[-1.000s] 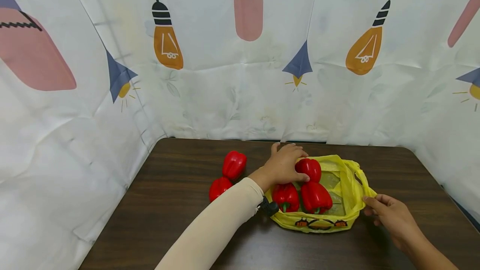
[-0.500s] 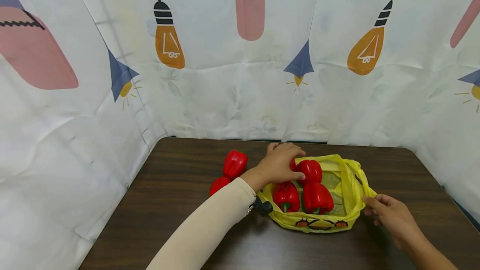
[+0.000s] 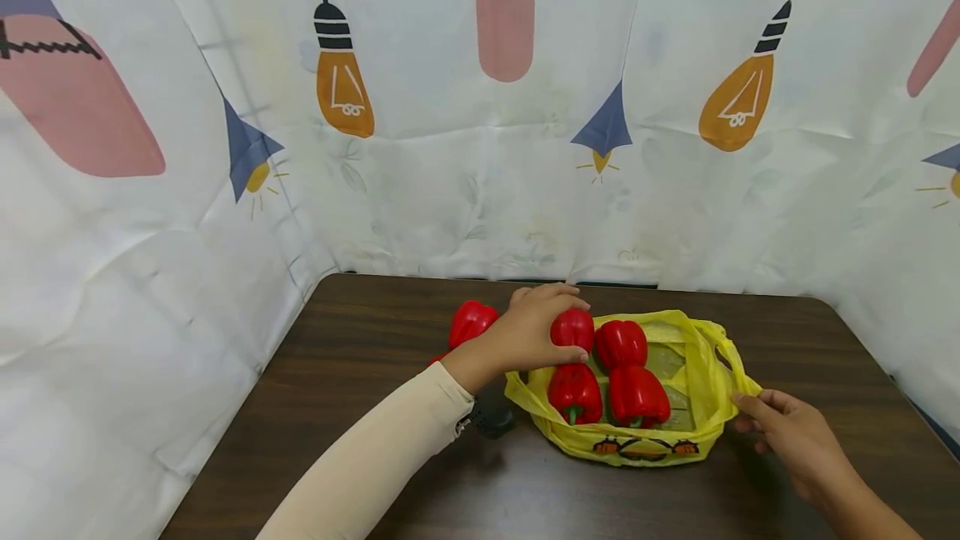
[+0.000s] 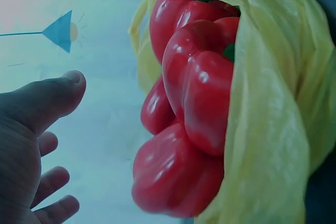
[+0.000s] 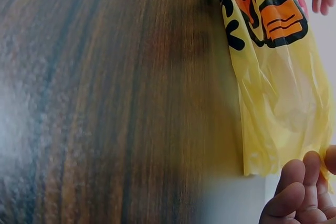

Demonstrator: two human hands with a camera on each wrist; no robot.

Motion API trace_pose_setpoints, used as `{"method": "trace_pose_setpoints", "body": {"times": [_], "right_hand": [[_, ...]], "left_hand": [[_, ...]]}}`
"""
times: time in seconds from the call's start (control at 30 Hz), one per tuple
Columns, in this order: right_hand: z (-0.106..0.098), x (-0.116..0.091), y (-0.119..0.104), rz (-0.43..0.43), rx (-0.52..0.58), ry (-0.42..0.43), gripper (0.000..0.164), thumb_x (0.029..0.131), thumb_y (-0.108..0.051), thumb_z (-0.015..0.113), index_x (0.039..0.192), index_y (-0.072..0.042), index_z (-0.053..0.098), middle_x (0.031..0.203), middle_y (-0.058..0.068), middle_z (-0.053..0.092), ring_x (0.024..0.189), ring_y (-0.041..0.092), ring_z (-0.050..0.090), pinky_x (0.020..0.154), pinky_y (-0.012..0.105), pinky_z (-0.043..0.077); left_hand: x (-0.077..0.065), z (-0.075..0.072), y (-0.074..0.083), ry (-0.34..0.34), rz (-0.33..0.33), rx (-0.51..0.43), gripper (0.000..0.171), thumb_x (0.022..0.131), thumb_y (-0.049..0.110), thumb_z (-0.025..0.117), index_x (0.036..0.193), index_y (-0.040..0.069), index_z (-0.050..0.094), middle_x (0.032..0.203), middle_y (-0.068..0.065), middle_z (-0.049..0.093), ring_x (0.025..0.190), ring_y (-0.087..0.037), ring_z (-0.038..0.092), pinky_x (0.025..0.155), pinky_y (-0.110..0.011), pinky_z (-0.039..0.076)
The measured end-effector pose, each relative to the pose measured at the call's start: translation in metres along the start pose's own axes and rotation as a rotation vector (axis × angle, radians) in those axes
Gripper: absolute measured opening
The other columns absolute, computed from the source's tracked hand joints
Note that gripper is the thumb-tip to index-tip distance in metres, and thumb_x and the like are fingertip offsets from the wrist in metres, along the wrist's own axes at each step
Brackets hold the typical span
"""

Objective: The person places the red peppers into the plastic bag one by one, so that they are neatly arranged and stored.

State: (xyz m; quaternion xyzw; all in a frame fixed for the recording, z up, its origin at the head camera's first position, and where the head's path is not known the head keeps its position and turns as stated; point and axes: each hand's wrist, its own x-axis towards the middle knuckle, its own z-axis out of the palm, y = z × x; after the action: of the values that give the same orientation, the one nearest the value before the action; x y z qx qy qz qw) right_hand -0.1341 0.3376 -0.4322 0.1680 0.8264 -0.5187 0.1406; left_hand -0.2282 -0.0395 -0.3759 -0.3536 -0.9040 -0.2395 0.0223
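Head camera looks forward and down; closer wrist views share the bag [image 4: 273, 108].

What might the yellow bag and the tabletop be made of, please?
Yellow bag: probably thin, glossy plastic film, being creased and translucent.
Tabletop: satin wood or wood-look laminate; streaked grain and soft reflections fit either.

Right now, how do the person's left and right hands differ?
The left hand has its fingers apart, holding nothing, near glossy red bell peppers; the right hand pinches the thin yellow plastic bag. The left hand emerges from a cream fabric sleeve; the right hand shows bare forearm. Both are ungloved.
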Motion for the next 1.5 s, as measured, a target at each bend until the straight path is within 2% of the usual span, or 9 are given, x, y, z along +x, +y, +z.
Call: {"method": "trace_pose_setpoints", "body": {"times": [0.17, 0.37, 0.7, 0.87, 1.1, 1.5], "right_hand": [[-0.002, 0.000, 0.000, 0.006, -0.005, 0.001, 0.050, 0.101, -0.054, 0.058, 0.104, -0.005, 0.060, 0.095, 0.002, 0.070, 0.090, 0.018, 0.063, 0.073, 0.037, 0.055], [-0.003, 0.001, 0.000, 0.009, -0.010, 0.002, 0.051, 0.102, -0.054, 0.057, 0.107, -0.004, 0.060, 0.095, 0.002, 0.070, 0.090, 0.018, 0.063, 0.073, 0.038, 0.055], [-0.002, 0.000, 0.001, 0.009, 0.008, 0.000, 0.048, 0.101, -0.053, 0.059, 0.103, -0.006, 0.060, 0.094, 0.001, 0.070, 0.088, 0.017, 0.064, 0.072, 0.038, 0.055], [-0.002, 0.001, 0.001, 0.011, 0.012, -0.001, 0.049, 0.101, -0.054, 0.058, 0.105, -0.005, 0.060, 0.095, 0.000, 0.069, 0.088, 0.017, 0.064, 0.072, 0.038, 0.055], [-0.002, 0.001, 0.001, 0.018, 0.010, -0.003, 0.049, 0.101, -0.054, 0.058, 0.106, -0.005, 0.060, 0.094, 0.001, 0.070, 0.087, 0.017, 0.063, 0.072, 0.037, 0.055], [-0.003, 0.000, 0.001, 0.024, 0.012, -0.005, 0.050, 0.101, -0.055, 0.058, 0.105, -0.005, 0.059, 0.094, 0.001, 0.070, 0.088, 0.018, 0.064, 0.072, 0.038, 0.055]], "left_hand": [[-0.014, -0.007, -0.006, 0.016, -0.011, -0.052, 0.063, 0.086, 0.042, 0.082, 0.140, 0.017, 0.062, 0.154, -0.002, 0.046, 0.142, -0.024, 0.039, 0.115, -0.052, 0.025], [-0.029, -0.013, -0.016, 0.008, -0.032, -0.069, 0.063, 0.086, 0.042, 0.082, 0.140, 0.017, 0.061, 0.154, -0.002, 0.046, 0.143, -0.026, 0.038, 0.116, -0.056, 0.025], [-0.065, -0.019, -0.032, -0.019, -0.071, -0.117, 0.063, 0.086, 0.039, 0.083, 0.141, 0.016, 0.061, 0.155, -0.002, 0.045, 0.142, -0.028, 0.039, 0.115, -0.056, 0.031], [-0.082, -0.022, -0.041, -0.018, -0.074, -0.128, 0.062, 0.087, 0.037, 0.083, 0.141, 0.016, 0.060, 0.154, -0.003, 0.046, 0.142, -0.026, 0.040, 0.117, -0.059, 0.024], [-0.106, -0.023, -0.054, 0.012, -0.099, -0.145, 0.063, 0.085, 0.032, 0.086, 0.140, 0.016, 0.060, 0.150, -0.006, 0.049, 0.142, -0.028, 0.041, 0.113, -0.061, 0.027], [-0.138, -0.027, -0.069, 0.067, -0.204, -0.143, 0.068, 0.079, 0.028, 0.089, 0.138, 0.012, 0.061, 0.147, -0.008, 0.052, 0.137, -0.034, 0.044, 0.110, -0.065, 0.030]]}}
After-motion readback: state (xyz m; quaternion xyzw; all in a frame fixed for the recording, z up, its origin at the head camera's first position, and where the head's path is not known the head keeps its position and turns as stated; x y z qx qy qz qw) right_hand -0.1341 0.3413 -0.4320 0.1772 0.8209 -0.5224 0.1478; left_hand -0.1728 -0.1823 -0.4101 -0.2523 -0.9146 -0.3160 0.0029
